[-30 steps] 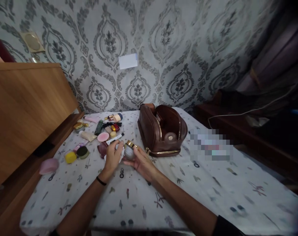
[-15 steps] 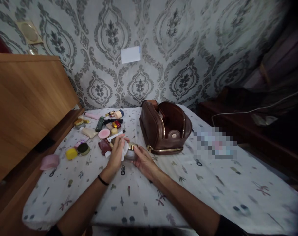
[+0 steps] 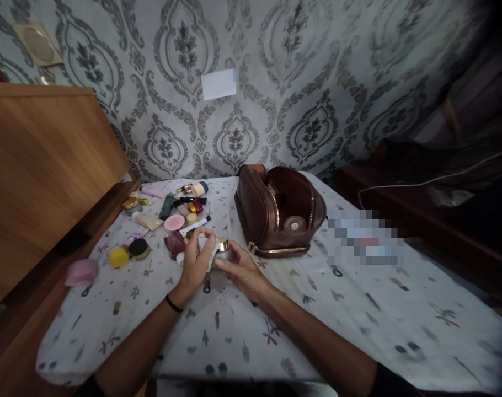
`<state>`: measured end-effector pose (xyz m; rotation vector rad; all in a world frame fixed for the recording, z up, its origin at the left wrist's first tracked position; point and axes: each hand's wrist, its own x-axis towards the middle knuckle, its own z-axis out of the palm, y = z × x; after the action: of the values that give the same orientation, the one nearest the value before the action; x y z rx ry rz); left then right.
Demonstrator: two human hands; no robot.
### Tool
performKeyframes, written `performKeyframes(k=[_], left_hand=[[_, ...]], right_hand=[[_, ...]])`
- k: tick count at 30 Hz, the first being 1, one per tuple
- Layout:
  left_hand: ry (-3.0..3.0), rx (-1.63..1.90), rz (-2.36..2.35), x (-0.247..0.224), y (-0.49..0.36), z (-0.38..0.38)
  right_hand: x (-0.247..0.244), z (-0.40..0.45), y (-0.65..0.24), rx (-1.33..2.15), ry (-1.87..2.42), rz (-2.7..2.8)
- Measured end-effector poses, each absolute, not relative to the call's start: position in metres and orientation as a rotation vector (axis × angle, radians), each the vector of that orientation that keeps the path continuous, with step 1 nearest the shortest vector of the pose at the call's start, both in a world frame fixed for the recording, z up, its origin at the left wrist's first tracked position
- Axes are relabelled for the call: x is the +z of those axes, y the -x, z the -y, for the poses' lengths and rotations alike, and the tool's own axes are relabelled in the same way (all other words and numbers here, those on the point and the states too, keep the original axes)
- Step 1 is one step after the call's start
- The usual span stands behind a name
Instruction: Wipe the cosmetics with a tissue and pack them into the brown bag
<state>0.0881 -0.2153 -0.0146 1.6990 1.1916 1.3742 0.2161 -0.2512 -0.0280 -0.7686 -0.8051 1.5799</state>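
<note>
My left hand [image 3: 196, 262] is closed on a crumpled white cloth [image 3: 212, 251], which touches a small jar [image 3: 223, 248] with a gold band. The jar is held in my right hand [image 3: 245, 271], its fingers wrapped round the far side and thumb in front. Just left of my hands lie a dark red bottle [image 3: 175, 244], a white tube [image 3: 195, 226] and a round pink item [image 3: 174, 223]. An open brown bag [image 3: 282, 215] stands to the right of the hands, its zipper undone.
More cosmetics lie at the left, among them a dark green round jar [image 3: 139, 248], a yellow jar [image 3: 118, 257] and a pink tub [image 3: 81, 272]. A wooden cabinet [image 3: 48, 165] borders the patterned tabletop [image 3: 243, 336]. A blurred item [image 3: 364, 237] lies right of the bag.
The jar has turned in my right hand, and its gold band shows more clearly. My left fingers have curled more round the cloth. The view has shifted slightly.
</note>
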Motion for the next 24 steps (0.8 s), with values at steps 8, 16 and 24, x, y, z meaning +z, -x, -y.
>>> performKeyframes(k=[8, 16, 24], left_hand=[[-1.240, 1.454, -1.109, -0.024, -0.084, 0.199], [-1.308, 1.331, -0.962, -0.016, -0.086, 0.207], [-2.054, 1.150, -0.799, -0.004, -0.078, 0.214]], right_hand=[[-0.035, 0.251, -0.213, 1.554, 0.810, 0.842], [-0.030, 0.248, -0.222, 1.378, 1.060, 1.068], [-0.036, 0.246, -0.225, 0.654, 1.334, 1.627]])
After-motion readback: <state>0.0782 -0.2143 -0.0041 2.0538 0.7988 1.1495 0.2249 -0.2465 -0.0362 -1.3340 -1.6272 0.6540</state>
